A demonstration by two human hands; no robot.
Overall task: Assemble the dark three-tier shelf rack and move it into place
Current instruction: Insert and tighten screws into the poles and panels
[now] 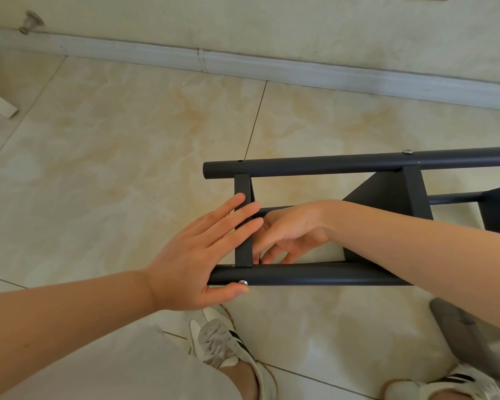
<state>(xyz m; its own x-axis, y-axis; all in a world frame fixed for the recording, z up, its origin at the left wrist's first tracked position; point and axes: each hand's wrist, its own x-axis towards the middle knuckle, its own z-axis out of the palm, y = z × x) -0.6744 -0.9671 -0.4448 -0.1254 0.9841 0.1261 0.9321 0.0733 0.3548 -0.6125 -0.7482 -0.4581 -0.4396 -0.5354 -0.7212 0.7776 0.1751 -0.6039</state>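
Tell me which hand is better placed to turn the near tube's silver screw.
Probably the left hand: its thumb lies beside the screw; the right hand is tucked inside the rack behind the crossbar.

Floor (113, 154) left of the rack (358, 163) and beyond it, up to the baseboard (272, 67): open tile, free passage. End bay, bounded by far tube (315, 166), near tube (315, 277), crossbar (242, 186) and shelf panel (387, 192): lower part taken up by the right hand (292, 229), its forearm crossing over the near tube. Strip under the far tube remains passable. Left hand (202, 249) lies flat across the crossbar, obstructing approach from the end. Shoes (223, 345) stand close on the near side.
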